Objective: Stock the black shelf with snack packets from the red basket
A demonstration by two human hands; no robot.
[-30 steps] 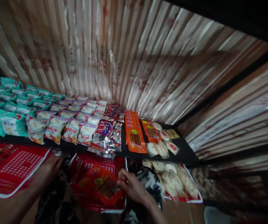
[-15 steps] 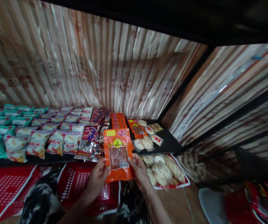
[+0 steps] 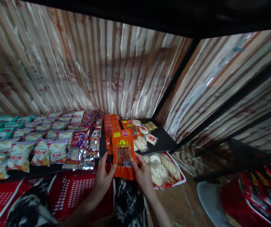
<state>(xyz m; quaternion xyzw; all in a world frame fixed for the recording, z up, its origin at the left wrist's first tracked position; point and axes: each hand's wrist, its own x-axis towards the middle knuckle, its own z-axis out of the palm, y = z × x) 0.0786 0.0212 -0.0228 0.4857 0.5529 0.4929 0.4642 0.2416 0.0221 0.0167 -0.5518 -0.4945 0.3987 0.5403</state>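
An orange snack packet [image 3: 123,159] with a clear window showing brown strips is held up in front of the shelf edge. My right hand [image 3: 143,171] grips its lower right edge, thumb on the front. At the packet's left side, my left hand [image 3: 104,175] has its thumb and fingers apart, the thumb tip close to the edge; whether it touches I cannot tell. Behind the held packet, a row of matching orange packets [image 3: 111,122] lies on the black shelf [image 3: 166,142]. Another orange packet [image 3: 126,124] lies to their right, partly covered.
White-and-red snack bags [image 3: 41,151], teal bags [image 3: 2,134] and dark red packets [image 3: 78,142] fill the shelf's left. Pale round packs [image 3: 141,143] lie at right. Below stand a red basket [image 3: 75,186] and a basket of pale packs [image 3: 160,170]. A dark post [image 3: 173,82] rises at the corner.
The orange packet has moved closer to the shelf row and slightly right relative to my left hand. My left hand has loosened from its left edge; my right hand still holds it. The view has shifted right.
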